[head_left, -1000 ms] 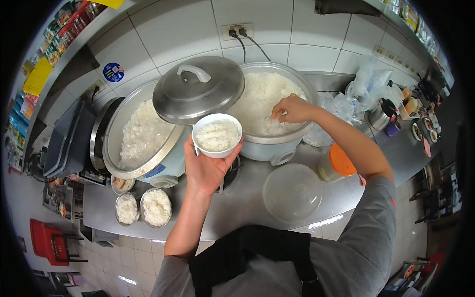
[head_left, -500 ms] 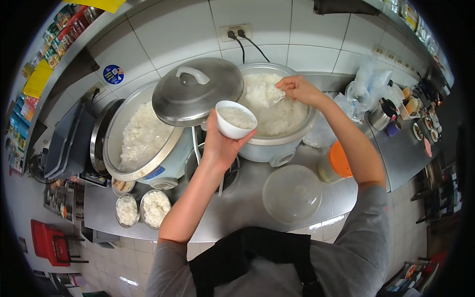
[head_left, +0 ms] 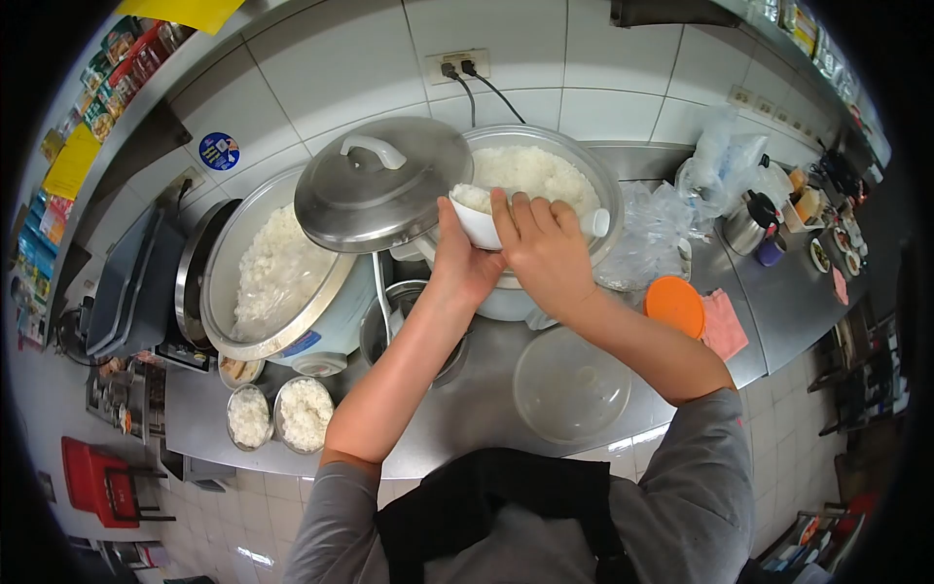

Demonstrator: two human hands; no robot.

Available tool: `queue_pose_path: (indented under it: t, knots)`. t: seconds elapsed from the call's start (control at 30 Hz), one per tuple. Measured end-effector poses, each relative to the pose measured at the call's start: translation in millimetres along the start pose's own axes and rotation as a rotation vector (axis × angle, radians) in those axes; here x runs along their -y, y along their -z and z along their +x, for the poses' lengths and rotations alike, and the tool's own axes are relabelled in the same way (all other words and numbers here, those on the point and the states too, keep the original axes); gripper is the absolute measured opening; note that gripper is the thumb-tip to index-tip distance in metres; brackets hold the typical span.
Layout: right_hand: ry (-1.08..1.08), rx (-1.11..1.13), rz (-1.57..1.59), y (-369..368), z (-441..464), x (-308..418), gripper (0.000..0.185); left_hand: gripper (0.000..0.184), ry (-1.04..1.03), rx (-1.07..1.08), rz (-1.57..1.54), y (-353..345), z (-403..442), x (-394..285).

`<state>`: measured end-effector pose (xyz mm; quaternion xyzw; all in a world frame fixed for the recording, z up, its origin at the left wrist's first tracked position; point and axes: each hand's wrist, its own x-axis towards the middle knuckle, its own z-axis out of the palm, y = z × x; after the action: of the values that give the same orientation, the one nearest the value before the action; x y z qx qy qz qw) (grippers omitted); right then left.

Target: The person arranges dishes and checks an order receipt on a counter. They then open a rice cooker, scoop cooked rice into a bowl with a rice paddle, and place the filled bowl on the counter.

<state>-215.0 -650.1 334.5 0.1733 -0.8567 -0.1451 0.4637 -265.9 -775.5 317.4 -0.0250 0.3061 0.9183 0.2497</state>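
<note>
My left hand (head_left: pixel 465 268) holds a white bowl (head_left: pixel 477 230) from below, at the front of the right rice cooker (head_left: pixel 605 185). Rice shows at the bowl's left rim. Over the bowl's right side lies my right hand (head_left: pixel 545 243), its fingers wrapped round a tool whose white handle end (head_left: pixel 597 222) sticks out to the right; the rest of the tool is hidden. White rice (head_left: pixel 535 173) fills the cooker behind the hands. A steel lid (head_left: pixel 384 185) rests tilted between this cooker and the left rice cooker (head_left: pixel 326 302), which also holds rice.
Two small bowls of rice, one (head_left: pixel 250 417) beside the other (head_left: pixel 304 414), stand at the counter's front left. A translucent round lid (head_left: pixel 572 384), an orange lid (head_left: pixel 674 307), a pink cloth (head_left: pixel 723 324) and plastic bags (head_left: pixel 647 234) lie on the right. A steel pot (head_left: pixel 375 331) sits mid-counter.
My right hand has come from over the cooker's rice, where it lifted a scoop, down onto the bowl. My left hand has moved right with the bowl.
</note>
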Motion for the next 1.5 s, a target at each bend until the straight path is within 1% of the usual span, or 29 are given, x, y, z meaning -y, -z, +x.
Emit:
queue_pose_path:
  t: [0.07, 0.17, 0.27, 0.37, 0.47, 0.57, 0.67, 0.77, 0.87, 0.97, 1.07, 1.17, 1.27, 1.37, 1.47, 1.5]
  knots:
    - [-0.005, -0.041, 0.028, 0, -3, 2, 0.046, 0.066, -0.016, 0.008, -0.020, -1, -2, 1]
    - [-0.132, 0.004, 0.133, 8, 9, -29, 0.048, 0.066, -0.064, 0.044, -0.004, -7, -10, -1]
    - [-0.227, -0.083, 0.212, 15, 18, -45, 0.048, 0.064, -0.063, 0.071, -0.008, -6, -13, -8]
    - [-0.107, -0.143, 0.224, 17, 12, -35, 0.044, 0.060, -0.049, 0.078, -0.024, -6, -15, -14]
    - [-0.020, -0.190, 0.176, -1, -9, -21, 0.042, 0.060, -0.052, 0.076, -0.016, -4, -18, -18]
    - [-0.068, -0.210, 0.269, -4, -6, -26, 0.036, 0.061, -0.050, 0.093, 0.002, 0, -14, -19]
    - [-0.411, 0.007, 0.601, 3, 13, -46, 0.026, 0.065, -0.066, 0.103, 0.063, 1, -13, -18]
    - [-0.450, -0.035, 0.579, -8, 27, -58, 0.019, 0.072, -0.056, 0.117, 0.109, 3, -10, -15]
    - [-0.360, 0.037, 0.583, -7, 25, -50, 0.021, 0.072, -0.049, 0.116, 0.093, 4, -7, -17]
    - [-0.211, -0.102, 0.500, -9, 15, -30, 0.024, 0.071, -0.048, 0.119, 0.051, 10, -1, -19]
    - [-0.278, -0.113, 0.541, -10, 13, -30, 0.028, 0.075, -0.071, 0.120, 0.046, 13, -1, -15]
    - [-0.381, -0.131, 0.548, -7, 19, -36, 0.028, 0.080, -0.110, 0.139, 0.035, 10, -2, -12]
    - [-0.300, -0.099, 0.595, -19, 10, -22, 0.025, 0.080, -0.152, 0.157, 0.025, 11, 1, -11]
    - [-0.577, -0.052, 0.756, -24, 15, -39, 0.023, 0.079, -0.170, 0.139, 0.005, 9, -2, -11]
    - [-0.772, -0.041, 1.020, -28, 14, -46, 0.021, 0.078, -0.128, 0.088, -0.018, 11, -2, -10]
    - [-0.672, -0.047, 0.900, -26, 11, -40, 0.022, 0.079, -0.098, 0.066, 0.004, 14, -1, -10]
